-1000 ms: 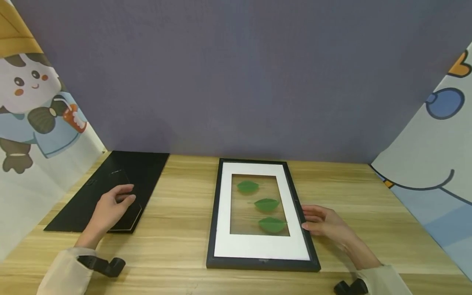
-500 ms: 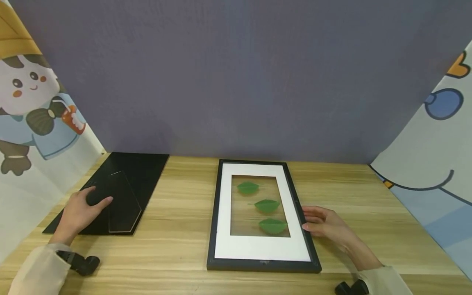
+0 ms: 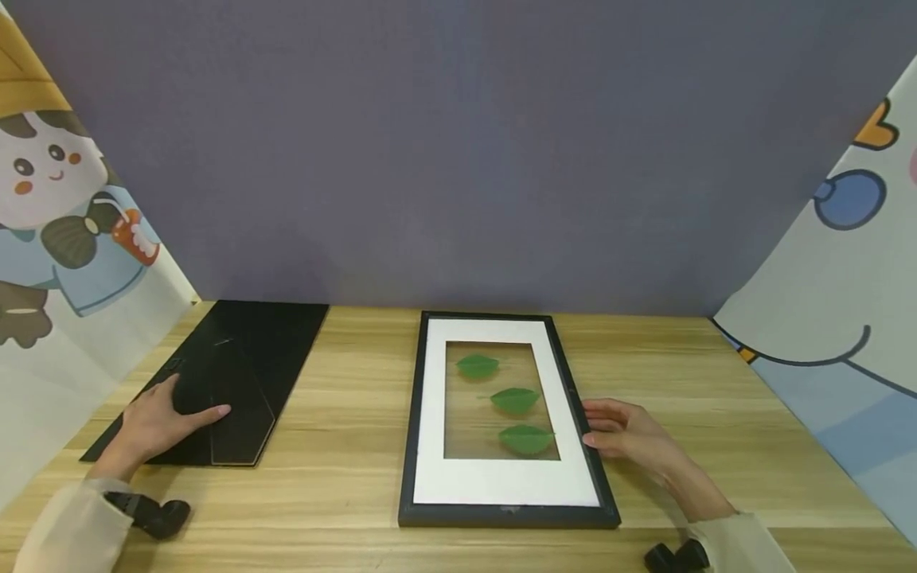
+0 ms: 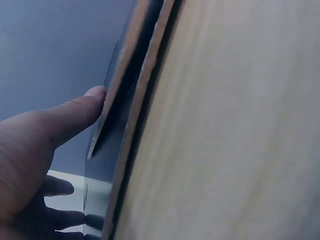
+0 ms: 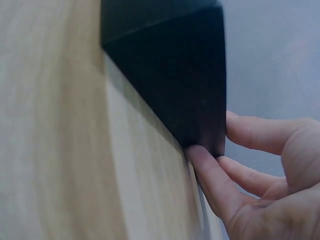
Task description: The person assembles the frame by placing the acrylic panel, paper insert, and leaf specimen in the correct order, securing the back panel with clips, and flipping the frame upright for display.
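A black picture frame [image 3: 509,516] lies flat at the table's middle, with a white mat and several green leaves, such as this leaf [image 3: 525,439], inside its window. My right hand [image 3: 634,438] holds the frame's right side; in the right wrist view its thumb is at the upper edge and a fingertip at the lower edge near the table. On the left lies a black backing board [image 3: 268,330] with a stand flap [image 3: 239,414]. My left hand [image 3: 154,422] rests on the board, fingers spread, and its thumb [image 4: 80,112] touches the flap's edge.
The wooden table [image 3: 344,446] runs between board and frame. A grey upright panel [image 3: 458,159] closes off the back. Printed cartoon panels, one with a rabbit-like figure [image 3: 64,199], stand at left and right. Each wrist wears a black camera.
My left hand has moved left and down onto the backing board, its thumb now at the stand flap. The right hand stays at the frame. The head view has shifted slightly.
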Motion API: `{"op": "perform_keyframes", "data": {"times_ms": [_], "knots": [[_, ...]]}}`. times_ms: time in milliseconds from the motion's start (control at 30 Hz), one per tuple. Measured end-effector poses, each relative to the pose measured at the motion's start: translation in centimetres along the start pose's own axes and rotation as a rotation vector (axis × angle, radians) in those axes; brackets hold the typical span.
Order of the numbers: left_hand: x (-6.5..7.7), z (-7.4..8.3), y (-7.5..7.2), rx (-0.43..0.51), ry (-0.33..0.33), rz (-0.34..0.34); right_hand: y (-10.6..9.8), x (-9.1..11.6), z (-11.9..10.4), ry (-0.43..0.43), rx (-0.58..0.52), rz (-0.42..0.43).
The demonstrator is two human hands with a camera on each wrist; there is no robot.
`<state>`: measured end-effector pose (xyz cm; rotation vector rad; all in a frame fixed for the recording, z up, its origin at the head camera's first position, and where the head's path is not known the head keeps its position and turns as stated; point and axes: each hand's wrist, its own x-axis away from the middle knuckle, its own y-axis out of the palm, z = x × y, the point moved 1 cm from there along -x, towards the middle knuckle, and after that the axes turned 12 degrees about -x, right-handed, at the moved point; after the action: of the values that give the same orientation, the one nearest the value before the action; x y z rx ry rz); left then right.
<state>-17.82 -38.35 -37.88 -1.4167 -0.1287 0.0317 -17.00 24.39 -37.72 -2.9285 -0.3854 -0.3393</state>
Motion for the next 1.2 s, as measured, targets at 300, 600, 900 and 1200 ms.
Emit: {"op": "perform_keyframes", "data": {"times_ms": [300, 600, 900, 1200], "knots": [[1.1, 2.3, 0.4, 0.0, 0.036, -0.022, -0.1, 0.0, 0.0, -0.012, 0.002, 0.0], [2.1, 4.7, 0.6, -0.004, 0.027, -0.068, 0.0, 0.0, 0.0, -0.005, -0.006, 0.0], [2.8, 7.3, 0.5, -0.004, 0.012, -0.132, -0.1, -0.1, 0.0, 0.001, 0.007, 0.026], [3.2, 9.5, 0.6, 0.0, 0.019, -0.122, 0.0, 0.0, 0.2, -0.003, -0.012, 0.019]]}}
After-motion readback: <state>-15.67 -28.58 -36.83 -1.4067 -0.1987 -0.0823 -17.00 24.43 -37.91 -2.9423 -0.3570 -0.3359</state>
